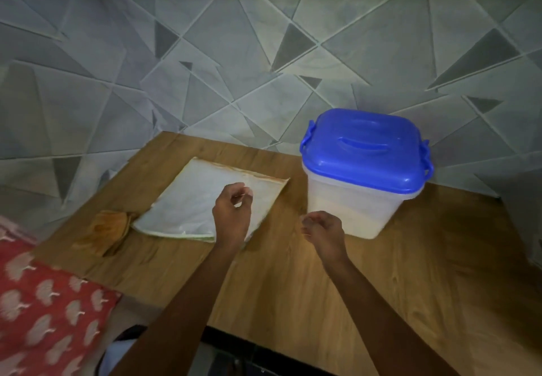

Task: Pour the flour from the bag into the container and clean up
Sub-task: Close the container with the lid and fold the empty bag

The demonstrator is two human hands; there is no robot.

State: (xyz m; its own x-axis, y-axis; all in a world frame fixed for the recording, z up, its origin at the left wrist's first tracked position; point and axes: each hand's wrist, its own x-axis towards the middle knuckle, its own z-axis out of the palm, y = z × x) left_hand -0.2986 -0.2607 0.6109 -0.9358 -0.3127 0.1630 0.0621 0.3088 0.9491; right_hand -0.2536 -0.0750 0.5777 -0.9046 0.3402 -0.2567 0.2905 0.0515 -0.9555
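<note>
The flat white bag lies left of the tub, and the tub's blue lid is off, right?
No: the head view shows the blue lid closed on the tub. The flat white bag does lie left of it, on the table.

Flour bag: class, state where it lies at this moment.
In the head view the bag lies flat on the wooden table, left of the blue-lidded container, with the left hand over its near right corner.

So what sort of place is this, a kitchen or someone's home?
Probably a room in a home: a wooden table against a wall with a grey triangle pattern, red printed fabric beside it, and a blue-lidded plastic container on the table.
</note>
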